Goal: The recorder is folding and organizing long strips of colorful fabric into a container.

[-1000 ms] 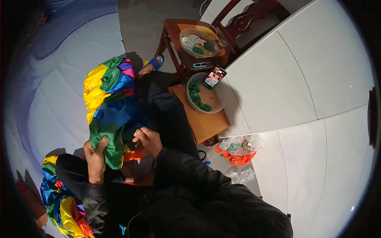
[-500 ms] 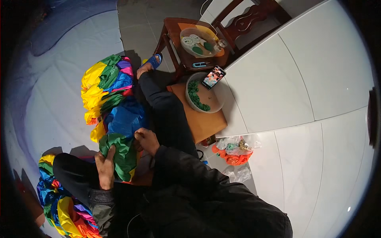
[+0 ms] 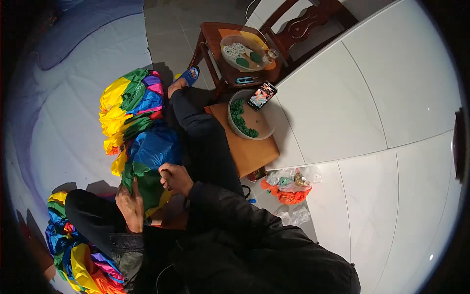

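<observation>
Across my lap lies a long bunched piece of shiny multicoloured cloth [image 3: 155, 147], with yellow, green, blue and pink panels. My left hand [image 3: 130, 206] is closed on the green part [image 3: 152, 188], thumb up along its edge. Over the same green panel, at its right side, my right hand [image 3: 177, 178] is held in a fist with fingers curled in. What sits inside that fist is too small or hidden to make out. Blue cloth bulges just beyond both hands.
Another multicoloured cloth heap [image 3: 81, 259] lies at lower left. To the right, a brown stool [image 3: 252, 157] bears a plastic tub [image 3: 269, 128] of green pieces with a phone [image 3: 263, 95] on its rim. Beyond stands a wooden chair [image 3: 213, 34] with another tub. Plastic bags [image 3: 293, 196] lie by the white tiles.
My right hand has shifted slightly left and its fingers have turned. The green cloth beneath looks flatter and darker. My left hand has moved only a little.
</observation>
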Motion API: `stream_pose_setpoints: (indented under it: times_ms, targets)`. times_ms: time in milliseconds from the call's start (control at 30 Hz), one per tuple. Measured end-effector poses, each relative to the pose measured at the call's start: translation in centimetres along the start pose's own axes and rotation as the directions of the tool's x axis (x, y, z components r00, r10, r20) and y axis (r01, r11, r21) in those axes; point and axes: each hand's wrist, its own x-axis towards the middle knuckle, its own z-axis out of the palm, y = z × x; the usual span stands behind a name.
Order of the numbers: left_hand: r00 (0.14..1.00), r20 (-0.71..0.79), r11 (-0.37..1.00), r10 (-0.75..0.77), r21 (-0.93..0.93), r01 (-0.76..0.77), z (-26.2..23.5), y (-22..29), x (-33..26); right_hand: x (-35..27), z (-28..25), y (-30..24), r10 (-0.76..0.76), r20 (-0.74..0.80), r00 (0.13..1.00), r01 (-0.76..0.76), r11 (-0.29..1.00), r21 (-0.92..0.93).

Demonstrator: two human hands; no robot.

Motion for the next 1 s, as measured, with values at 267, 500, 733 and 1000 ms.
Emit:
stream_pose_setpoints:
  times_ms: [267,500,733,1000]
  targets:
    - [0.957,0.120,0.828,-0.265,-0.480,0.289,0.8,-0.3,0.0,0.5,0.2,1.5,-0.215,-0.104,0.971,0.210,0.976,-0.060]
    - [0.892,0.227,0.420,-0.390,-0.819,0.391,1.0,0.2,0.7,0.1,0.2,-0.5,-0.345,-0.031,0.938,0.305,0.864,-0.401]
    - [0.838,0.383,0.324,-0.389,-0.794,0.514,0.1,2.3,1.1,-0.3,0.1,-1.7,-0.541,0.061,0.838,0.504,0.728,-0.464]
    - [0.699,0.602,0.064,-0.387,-0.738,0.671,0.8,1.8,1.1,-0.8,0.9,-2.7,-0.437,0.043,0.898,0.416,0.815,-0.402]
